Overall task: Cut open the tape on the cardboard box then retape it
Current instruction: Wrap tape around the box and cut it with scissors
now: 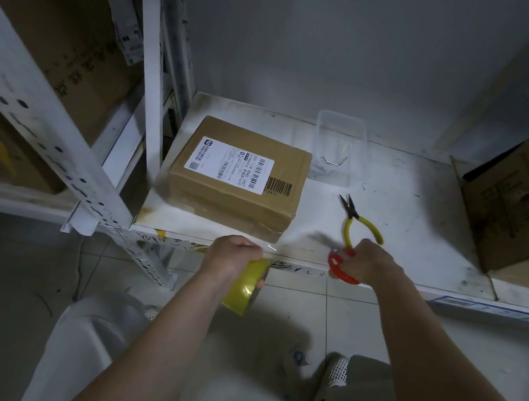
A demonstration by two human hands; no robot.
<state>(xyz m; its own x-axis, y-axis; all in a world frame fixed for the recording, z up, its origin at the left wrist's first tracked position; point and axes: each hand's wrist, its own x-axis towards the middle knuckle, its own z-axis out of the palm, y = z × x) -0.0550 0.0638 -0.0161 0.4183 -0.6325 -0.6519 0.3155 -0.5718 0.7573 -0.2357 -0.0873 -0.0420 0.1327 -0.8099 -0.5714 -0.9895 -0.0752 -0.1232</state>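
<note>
Both forearms enter from the bottom of the frame. Left hand (pixel 236 255), at lower centre, is clenched around a yellowish roll of packing tape (pixel 244 290); the roll's far side is hidden by the fingers. Right hand (pixel 369 258) grasps red-handled scissors (pixel 340 264); their blades are blurred and hard to make out. Just above both hands, a sealed brown cardboard box with a white shipping label (pixel 237 177) lies on the white metal shelf (pixel 409 216), apart from either hand. Yellow-handled pliers (pixel 355 221) lie beside the right hand.
</note>
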